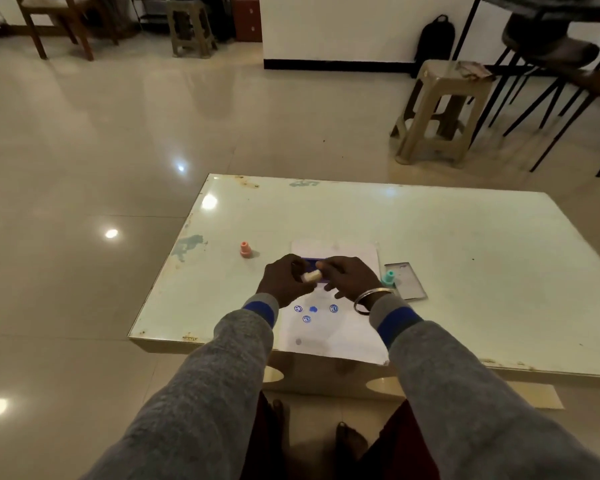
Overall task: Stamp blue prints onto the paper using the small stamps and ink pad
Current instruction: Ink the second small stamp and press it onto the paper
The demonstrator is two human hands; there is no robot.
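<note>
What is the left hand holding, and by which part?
The left hand holds a small pale stamp by one end; its other end points toward the right hand.

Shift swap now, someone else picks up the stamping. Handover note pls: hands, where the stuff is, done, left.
Left hand: holding the cream stamp, tipped sideways above the ink pad.
Right hand: at the ink pad, fingers by the stamp; whether it grips anything is hidden.
Ink pad sits on the paper, mostly covered by the hands.
Pink stamp stands upright on the table, left of the paper. Teal stamp stands right of it, beside a flat clear lid.
Done: about four blue prints near the paper's middle.
Left: ink the cream stamp, keep filling bare paper.
</note>
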